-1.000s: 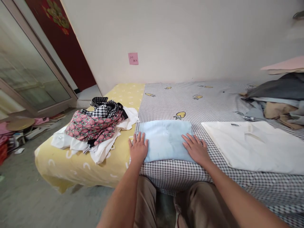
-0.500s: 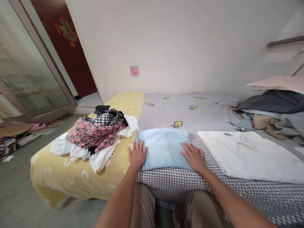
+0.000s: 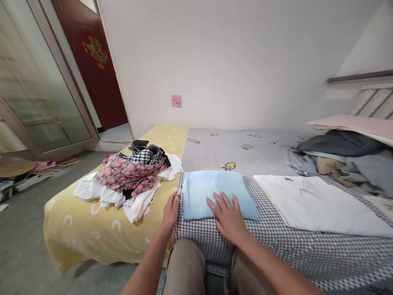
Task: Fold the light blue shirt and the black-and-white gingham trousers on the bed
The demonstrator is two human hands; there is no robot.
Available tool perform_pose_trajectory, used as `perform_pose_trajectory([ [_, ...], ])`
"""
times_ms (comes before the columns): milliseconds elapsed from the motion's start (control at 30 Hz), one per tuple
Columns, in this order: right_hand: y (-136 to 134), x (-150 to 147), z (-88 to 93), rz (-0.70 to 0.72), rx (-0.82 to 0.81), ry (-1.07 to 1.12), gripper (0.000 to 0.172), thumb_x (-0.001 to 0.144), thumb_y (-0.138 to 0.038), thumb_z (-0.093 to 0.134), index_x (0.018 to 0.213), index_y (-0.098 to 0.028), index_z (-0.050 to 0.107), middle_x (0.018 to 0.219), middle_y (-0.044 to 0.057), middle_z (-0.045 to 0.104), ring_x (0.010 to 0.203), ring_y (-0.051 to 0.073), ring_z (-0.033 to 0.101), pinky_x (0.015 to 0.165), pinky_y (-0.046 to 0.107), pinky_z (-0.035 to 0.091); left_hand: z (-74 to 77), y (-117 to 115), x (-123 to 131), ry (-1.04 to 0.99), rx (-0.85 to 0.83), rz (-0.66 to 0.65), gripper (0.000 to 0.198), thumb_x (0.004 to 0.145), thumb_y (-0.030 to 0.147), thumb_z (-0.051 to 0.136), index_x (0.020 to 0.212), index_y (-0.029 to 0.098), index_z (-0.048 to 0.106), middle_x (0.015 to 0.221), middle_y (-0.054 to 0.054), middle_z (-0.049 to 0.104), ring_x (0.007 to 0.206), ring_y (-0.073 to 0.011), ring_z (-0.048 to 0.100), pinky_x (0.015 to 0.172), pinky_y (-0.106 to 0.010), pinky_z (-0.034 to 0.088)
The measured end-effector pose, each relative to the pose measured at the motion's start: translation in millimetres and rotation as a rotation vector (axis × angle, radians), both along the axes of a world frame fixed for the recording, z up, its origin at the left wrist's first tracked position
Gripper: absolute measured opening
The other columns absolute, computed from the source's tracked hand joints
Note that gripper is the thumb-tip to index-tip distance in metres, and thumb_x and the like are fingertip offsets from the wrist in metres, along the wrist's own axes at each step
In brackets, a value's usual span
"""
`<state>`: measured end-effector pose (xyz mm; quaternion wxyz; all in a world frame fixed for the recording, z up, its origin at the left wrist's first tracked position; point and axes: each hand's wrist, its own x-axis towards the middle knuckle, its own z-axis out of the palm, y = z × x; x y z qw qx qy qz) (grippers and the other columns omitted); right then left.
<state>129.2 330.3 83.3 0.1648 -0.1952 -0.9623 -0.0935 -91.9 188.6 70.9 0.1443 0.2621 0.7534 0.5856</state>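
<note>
Right hand is shifted from the right edge to the front middle of the folded blue cloth on the checked bedspread, fingers spread, gripping nothing, leaving that edge unheld; left hand edge-on at left side, grip unclear.

Folded cloth plain pale blue, spread garment white — piled clothes pink-floral, black-and-white check and white — left sheet yellow with white curved marks, right sheet black-and-white checked with yellow motifs, wall note pink.
</note>
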Motion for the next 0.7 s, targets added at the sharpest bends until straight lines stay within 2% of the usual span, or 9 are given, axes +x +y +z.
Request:
perform_pose_trajectory([
  [133, -8, -39, 5.7, -0.04, -0.032, -0.103, 0.078, 0.088, -0.013, 0.057, 0.161, -0.031, 0.037, 0.161, 0.015, 0.046, 0.15, 0.04, 0.035, 0.122, 0.066, 0.007, 1.9, -1, 3, -0.096, 0.089, 0.037, 0.04, 0.099, 0.039, 0.046, 0.125, 0.02, 0.068, 0.148, -0.01, 0.063, 0.142, -0.0249, 0.051, 0.124, -0.043, 0.035],
  [233, -15, -61, 11.7, -0.079, -0.058, -0.166, 0.065, 0.093, -0.016, 0.052, 0.156, -0.03, 0.046, 0.158, 0.017, 0.049, 0.146, 0.04, 0.042, 0.121, 0.064, 0.011, 2.6, -5, 7, -0.156, 0.129, 0.04, 0.038, 0.098, 0.04, 0.048, 0.122, 0.021, 0.07, 0.144, -0.01, 0.066, 0.141, -0.0252, 0.053, 0.123, -0.042, 0.036],
  [300, -20, -71, 14.3, -0.114, -0.096, -0.173, 0.057, 0.097, -0.015, 0.044, 0.152, -0.029, 0.052, 0.155, 0.017, 0.052, 0.142, 0.038, 0.047, 0.12, 0.062, 0.019, 2.5, -9, 11, -0.175, 0.144, 0.035, 0.036, 0.099, 0.04, 0.048, 0.119, 0.021, 0.072, 0.144, -0.01, 0.065, 0.141, -0.0248, 0.053, 0.123, -0.04, 0.036],
  [433, -20, -78, 20.3, -0.143, -0.454, -0.031, 0.055, 0.095, -0.009, 0.037, 0.139, -0.026, 0.064, 0.148, 0.015, 0.059, 0.134, 0.033, 0.053, 0.111, 0.051, 0.035, 4.0, -18, 19, -0.298, 0.217, 0.058, 0.035, 0.097, 0.04, 0.054, 0.123, 0.021, 0.069, 0.132, -0.011, 0.072, 0.135, -0.0259, 0.058, 0.123, -0.043, 0.035],
  [500, -13, -79, 27.4, -0.154, -0.62, 0.057, 0.05, 0.09, -0.007, 0.041, 0.125, -0.026, 0.072, 0.135, 0.012, 0.069, 0.125, 0.03, 0.059, 0.106, 0.045, 0.039, 8.1, -20, 22, -0.476, 0.307, 0.11, 0.035, 0.098, 0.036, 0.053, 0.125, 0.019, 0.066, 0.119, -0.013, 0.077, 0.124, -0.0256, 0.066, 0.121, -0.044, 0.038],
  [567, 0, -82, 38.2, -0.184, -0.716, 0.137, 0.046, 0.085, -0.007, 0.047, 0.114, -0.029, 0.075, 0.118, 0.007, 0.076, 0.115, 0.027, 0.064, 0.099, 0.039, 0.042, 14.6, -20, 27, -0.675, 0.397, 0.166, 0.033, 0.099, 0.03, 0.048, 0.126, 0.017, 0.063, 0.111, -0.013, 0.078, 0.11, -0.0227, 0.073, 0.116, -0.042, 0.044],
  [633, 15, -88, 52.4, -0.213, -0.833, 0.262, 0.041, 0.081, -0.009, 0.052, 0.106, -0.03, 0.077, 0.105, 0.005, 0.078, 0.106, 0.026, 0.067, 0.092, 0.035, 0.044, 21.6, -20, 35, -0.861, 0.456, 0.195, 0.031, 0.1, 0.026, 0.046, 0.126, 0.019, 0.062, 0.111, -0.012, 0.078, 0.101, -0.0186, 0.075, 0.108, -0.036, 0.049],
  [700, 30, -97, 68.8, -0.203, -0.975, 0.433, 0.032, 0.077, -0.013, 0.057, 0.096, -0.029, 0.078, 0.095, 0.003, 0.077, 0.099, 0.025, 0.067, 0.086, 0.033, 0.045, 26.8, -17, 46, -1.023, 0.488, 0.17, 0.03, 0.098, 0.022, 0.047, 0.124, 0.022, 0.063, 0.116, -0.01, 0.077, 0.1, -0.0159, 0.075, 0.097, -0.031, 0.053],
])
